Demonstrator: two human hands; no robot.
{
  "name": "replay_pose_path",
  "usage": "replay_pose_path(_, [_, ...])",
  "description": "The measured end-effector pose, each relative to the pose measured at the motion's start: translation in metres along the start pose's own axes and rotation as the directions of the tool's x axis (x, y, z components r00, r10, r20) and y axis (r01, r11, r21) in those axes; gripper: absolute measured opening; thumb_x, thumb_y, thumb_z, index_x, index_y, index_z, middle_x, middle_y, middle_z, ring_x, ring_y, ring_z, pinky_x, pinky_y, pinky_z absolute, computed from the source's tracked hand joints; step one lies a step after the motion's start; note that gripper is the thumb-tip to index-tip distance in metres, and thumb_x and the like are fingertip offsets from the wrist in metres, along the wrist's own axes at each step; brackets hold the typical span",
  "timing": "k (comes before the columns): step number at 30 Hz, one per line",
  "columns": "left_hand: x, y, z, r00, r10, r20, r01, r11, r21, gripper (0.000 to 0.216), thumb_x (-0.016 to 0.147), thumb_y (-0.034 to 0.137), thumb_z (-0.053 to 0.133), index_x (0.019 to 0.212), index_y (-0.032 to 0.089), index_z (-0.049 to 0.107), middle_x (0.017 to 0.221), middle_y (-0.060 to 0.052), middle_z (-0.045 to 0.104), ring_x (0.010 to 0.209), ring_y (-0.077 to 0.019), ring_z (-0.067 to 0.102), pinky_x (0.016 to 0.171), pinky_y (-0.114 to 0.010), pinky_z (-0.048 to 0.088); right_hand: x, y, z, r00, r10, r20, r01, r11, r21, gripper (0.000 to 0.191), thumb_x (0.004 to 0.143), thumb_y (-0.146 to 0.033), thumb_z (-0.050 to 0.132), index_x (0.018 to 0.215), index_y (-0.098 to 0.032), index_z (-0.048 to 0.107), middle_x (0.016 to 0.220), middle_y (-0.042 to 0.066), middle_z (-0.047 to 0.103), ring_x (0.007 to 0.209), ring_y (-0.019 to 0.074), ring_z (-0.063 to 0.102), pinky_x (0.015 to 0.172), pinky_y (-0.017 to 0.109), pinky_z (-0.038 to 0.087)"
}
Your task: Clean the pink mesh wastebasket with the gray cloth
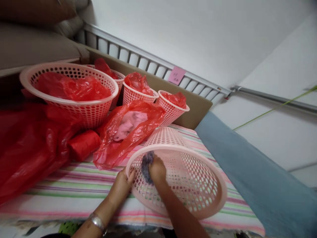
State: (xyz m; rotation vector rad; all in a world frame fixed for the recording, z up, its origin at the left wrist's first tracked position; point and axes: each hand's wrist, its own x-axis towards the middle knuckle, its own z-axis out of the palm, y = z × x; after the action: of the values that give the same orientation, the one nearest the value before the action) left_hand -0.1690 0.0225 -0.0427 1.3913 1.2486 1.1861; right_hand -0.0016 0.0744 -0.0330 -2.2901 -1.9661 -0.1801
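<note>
A pink perforated plastic basket (pixel 220 178) lies on its side on the striped cloth, its mouth facing me. My left hand (pixel 125 180) grips the left part of its rim, thumb over the edge. Inside the basket, my right hand (pixel 158 169) is closed on a dark grey-blue cloth (pixel 147 167), which is against the inner left wall. The right fingertips are partly hidden by the hand itself. Just beyond the left hand, an open red plastic bag (pixel 151 124) holds a pink cloth (pixel 130 124).
A large pink basket (pixel 96 107) at left and smaller baskets (pixel 170 110) behind contain red bags. A red roll (pixel 84 144) and red plastic sheeting (pixel 32 142) lie at left. A slatted rail (pixel 143 62) with a pink note (pixel 176 75) runs along the back.
</note>
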Motion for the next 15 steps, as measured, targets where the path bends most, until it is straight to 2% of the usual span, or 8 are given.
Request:
replay_pose_path(5, [-0.001, -0.001, 0.000, 1.000, -0.005, 0.006, 0.005, 0.999, -0.054, 0.034, 0.085, 0.042, 0.045, 0.080, 0.014, 0.063, 0.078, -0.008, 0.072, 0.078, -0.0248, 0.065, 0.071, -0.029, 0.047, -0.085, -0.015, -0.011, 0.992, -0.129, 0.017, 0.124, 0.980, 0.157, 0.041, 0.068, -0.014, 0.050, 0.108, -0.019, 0.058, 0.108, 0.009, 0.062, 0.102, 0.0250, 0.056, 0.088, 0.032, 0.039])
replay_pose_path(8, [-0.004, -0.001, -0.001, 0.999, 0.007, 0.033, -0.005, 0.998, -0.058, 0.034, 0.086, 0.043, 0.044, 0.080, 0.014, 0.062, 0.077, -0.007, 0.071, 0.076, -0.0234, 0.065, 0.070, -0.028, 0.047, -0.105, -0.012, -0.015, 0.981, -0.191, 0.041, 0.179, 0.962, 0.207, 0.048, 0.065, -0.013, 0.050, 0.112, -0.020, 0.057, 0.112, 0.009, 0.061, 0.106, 0.0250, 0.054, 0.092, 0.033, 0.038])
replay_pose_path(11, [-0.005, -0.001, -0.003, 0.997, 0.034, 0.062, -0.031, 0.998, -0.047, 0.033, 0.085, 0.042, 0.045, 0.082, 0.014, 0.064, 0.079, -0.007, 0.072, 0.080, -0.0239, 0.065, 0.075, -0.029, 0.047, -0.083, -0.005, -0.017, 0.985, -0.172, 0.035, 0.162, 0.968, 0.193, 0.045, 0.068, -0.014, 0.049, 0.113, -0.018, 0.057, 0.106, 0.009, 0.063, 0.100, 0.0240, 0.056, 0.088, 0.032, 0.040])
replay_pose_path(15, [-0.004, 0.001, -0.006, 0.995, 0.034, 0.088, -0.029, 0.998, -0.057, 0.033, 0.085, 0.041, 0.046, 0.084, 0.014, 0.065, 0.082, -0.009, 0.073, 0.087, -0.0259, 0.065, 0.079, -0.031, 0.047, -0.018, 0.001, -0.011, 0.998, -0.066, 0.009, 0.065, 0.994, 0.084, 0.036, 0.074, -0.016, 0.048, 0.109, -0.014, 0.059, 0.098, 0.011, 0.065, 0.093, 0.0242, 0.060, 0.080, 0.031, 0.043])
